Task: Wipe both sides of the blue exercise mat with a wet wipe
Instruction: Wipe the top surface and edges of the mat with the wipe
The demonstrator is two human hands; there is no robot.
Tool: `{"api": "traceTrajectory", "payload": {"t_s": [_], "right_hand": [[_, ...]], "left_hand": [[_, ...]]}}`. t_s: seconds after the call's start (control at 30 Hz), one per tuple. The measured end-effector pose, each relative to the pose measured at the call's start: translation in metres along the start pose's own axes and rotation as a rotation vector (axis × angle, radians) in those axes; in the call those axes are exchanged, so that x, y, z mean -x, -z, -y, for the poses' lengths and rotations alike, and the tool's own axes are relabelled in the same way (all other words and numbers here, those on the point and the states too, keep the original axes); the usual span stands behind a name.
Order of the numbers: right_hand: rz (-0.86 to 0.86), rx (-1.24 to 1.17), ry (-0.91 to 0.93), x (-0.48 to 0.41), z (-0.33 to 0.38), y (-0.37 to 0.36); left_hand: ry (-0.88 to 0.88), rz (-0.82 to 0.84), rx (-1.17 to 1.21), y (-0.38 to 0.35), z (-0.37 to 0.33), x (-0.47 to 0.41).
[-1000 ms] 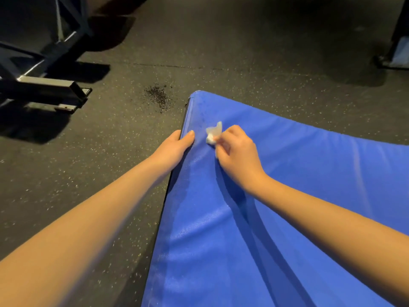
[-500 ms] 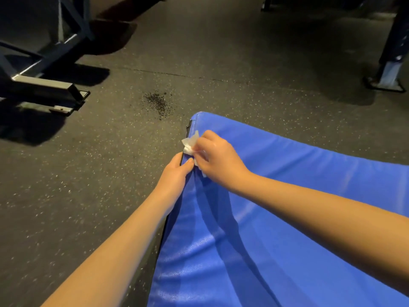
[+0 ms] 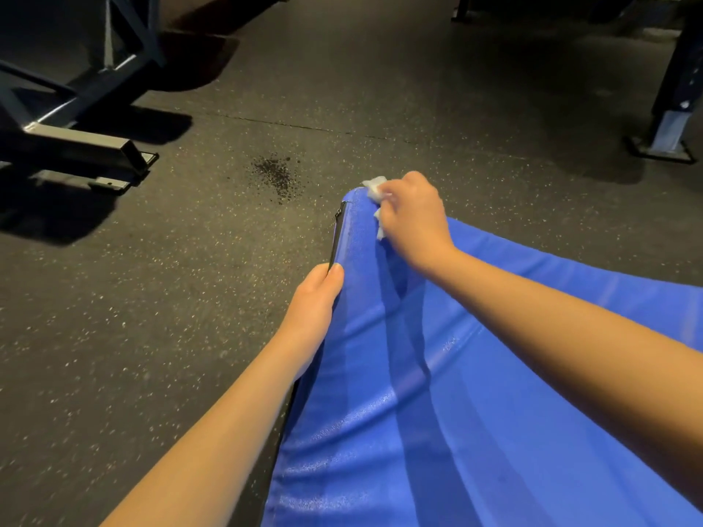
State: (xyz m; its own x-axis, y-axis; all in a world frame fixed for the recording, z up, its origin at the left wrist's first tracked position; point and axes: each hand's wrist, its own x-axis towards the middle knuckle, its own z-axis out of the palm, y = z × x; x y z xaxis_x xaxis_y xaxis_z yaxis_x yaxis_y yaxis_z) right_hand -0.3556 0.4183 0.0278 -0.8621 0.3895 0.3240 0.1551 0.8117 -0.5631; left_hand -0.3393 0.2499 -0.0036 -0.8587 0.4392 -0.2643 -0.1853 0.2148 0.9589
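Right grip pinches one wet wipe at corner of one blue mat; left grip clasps mat edge.

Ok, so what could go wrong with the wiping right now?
1. The wet wipe is at the very corner of the blue mat; the right hand could slide it off onto the floor, where it might pick up grit.
2. A dark crumbly patch lies on the floor near that corner and could get onto the mat.
3. The left hand grips only the mat's edge; if it slips, the mat may shift mid-wipe.
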Motion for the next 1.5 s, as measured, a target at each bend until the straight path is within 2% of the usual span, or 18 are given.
{"api": "traceTrajectory", "payload": {"t_s": [0.07, 0.23, 0.27, 0.37, 0.4, 0.47, 0.57, 0.6, 0.73, 0.77, 0.9, 0.93, 1.03, 1.1, 1.23, 1.3, 1.4, 1.5], "right_hand": [[-0.05, 0.012, -0.1, 0.004, 0.002, -0.003], [0.14, -0.099, 0.317, 0.071, 0.007, -0.019], [0.141, -0.093, 0.302, 0.068, -0.001, -0.016], [-0.055, -0.06, -0.038, 0.047, -0.018, -0.017], [-0.1, -0.068, -0.085, 0.051, -0.015, -0.023], [-0.049, -0.116, 0.065, 0.079, 0.004, -0.035], [0.173, -0.182, 0.379, 0.121, 0.011, -0.036], [0.154, -0.173, 0.367, 0.117, 0.005, -0.034], [-0.138, -0.156, 0.005, 0.094, -0.01, -0.037], [-0.123, -0.155, 0.036, 0.1, -0.005, -0.04], [0.162, -0.169, 0.465, 0.136, 0.004, -0.041], [0.144, -0.161, 0.455, 0.129, -0.003, -0.038], [-0.142, -0.172, 0.075, 0.095, -0.026, -0.032], [-0.188, -0.192, -0.076, 0.091, -0.027, -0.031], [0.016, -0.206, 0.19, 0.116, -0.017, -0.032], [-0.006, -0.185, 0.095, 0.102, -0.035, -0.028], [-0.144, -0.175, -0.119, 0.085, -0.048, -0.028], [-0.123, -0.205, -0.008, 0.103, -0.034, -0.032]], "left_hand": [[0.002, -0.014, 0.005, 0.0, 0.004, -0.001], [0.132, -0.055, 0.148, 0.001, 0.012, -0.001], [0.16, -0.048, 0.158, 0.001, 0.012, -0.003], [0.198, -0.031, 0.161, 0.0, 0.008, -0.003], [0.199, -0.035, 0.166, 0.0, 0.009, -0.004], [0.223, -0.059, 0.206, 0.003, 0.013, -0.005], [0.238, -0.129, 0.211, 0.005, 0.013, -0.005], [0.25, -0.122, 0.203, 0.005, 0.013, -0.008], [0.251, -0.049, 0.2, 0.005, 0.012, -0.01], [0.242, -0.04, 0.203, 0.005, 0.013, -0.01], [0.165, -0.071, 0.123, 0.004, 0.012, -0.005], [0.124, -0.048, 0.087, 0.003, 0.009, -0.004], [0.048, -0.027, -0.074, 0.0, 0.004, -0.005], [0.011, -0.057, -0.208, 0.001, 0.002, -0.006], [-0.044, -0.069, -0.315, 0.0, -0.004, -0.015], [-0.013, -0.075, -0.353, -0.001, -0.01, -0.021], [0.015, -0.07, -0.487, -0.004, -0.023, -0.029], [0.007, -0.049, -0.543, -0.001, -0.042, -0.04]]}}
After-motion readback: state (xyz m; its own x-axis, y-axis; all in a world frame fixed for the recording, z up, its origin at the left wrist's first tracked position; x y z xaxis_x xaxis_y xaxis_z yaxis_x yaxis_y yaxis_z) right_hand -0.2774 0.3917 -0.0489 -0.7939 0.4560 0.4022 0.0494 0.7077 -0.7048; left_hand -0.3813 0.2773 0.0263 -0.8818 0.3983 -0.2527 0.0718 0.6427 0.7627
